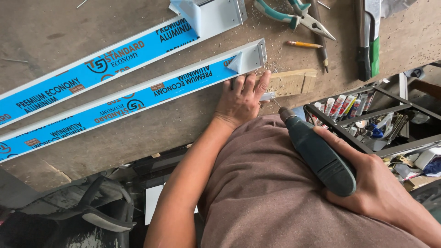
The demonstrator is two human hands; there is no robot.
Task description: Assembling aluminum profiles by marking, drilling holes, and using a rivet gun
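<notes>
Drilling looks barely begun: your left hand (240, 98) presses the near aluminium profile (138, 94) flat on the workbench (69, 27), your right hand (367, 172) grips the drill (317, 154), bit at its right end.

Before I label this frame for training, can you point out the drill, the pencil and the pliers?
drill (317, 154), head view, middle of its dark green body.
pencil (304, 44), head view, mid-shaft.
pliers (294, 16), head view, near the pivot.
</notes>
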